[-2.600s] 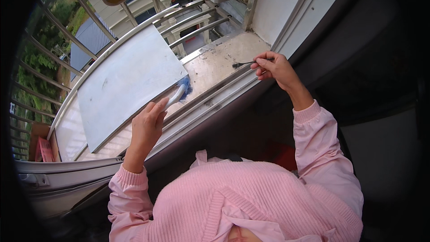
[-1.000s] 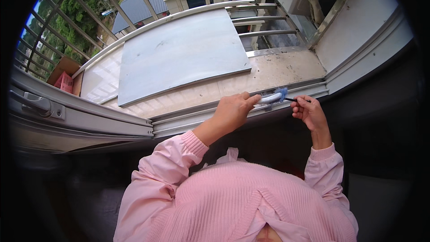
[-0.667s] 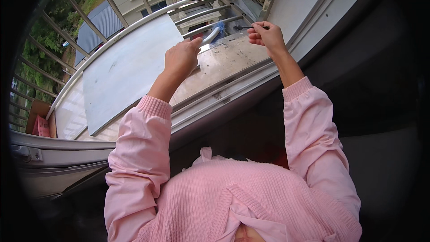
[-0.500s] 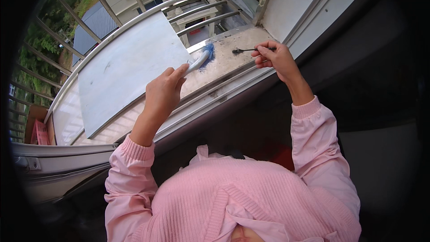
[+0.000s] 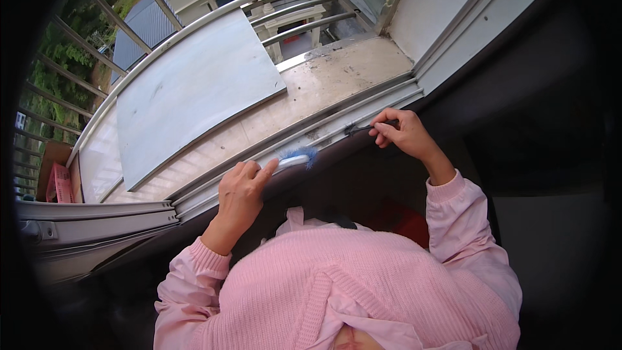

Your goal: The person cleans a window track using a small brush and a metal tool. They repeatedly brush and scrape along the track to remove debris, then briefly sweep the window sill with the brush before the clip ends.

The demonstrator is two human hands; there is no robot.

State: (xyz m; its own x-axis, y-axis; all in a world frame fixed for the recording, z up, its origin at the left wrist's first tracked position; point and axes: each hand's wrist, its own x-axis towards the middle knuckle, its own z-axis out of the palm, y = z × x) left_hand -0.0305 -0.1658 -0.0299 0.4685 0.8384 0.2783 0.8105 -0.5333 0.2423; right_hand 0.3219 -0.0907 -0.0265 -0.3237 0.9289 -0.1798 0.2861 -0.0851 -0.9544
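The left hand point(image 5: 241, 193) grasps a white-handled brush point(image 5: 291, 163), long axis roughly along the window track point(image 5: 256, 155), blue bristles pointing right at its near edge; dark grime point(image 5: 315, 134) lies just beyond, closer to them than to the slim black brush point(image 5: 363, 128), pointing left, pinched in the right hand point(image 5: 407, 135).
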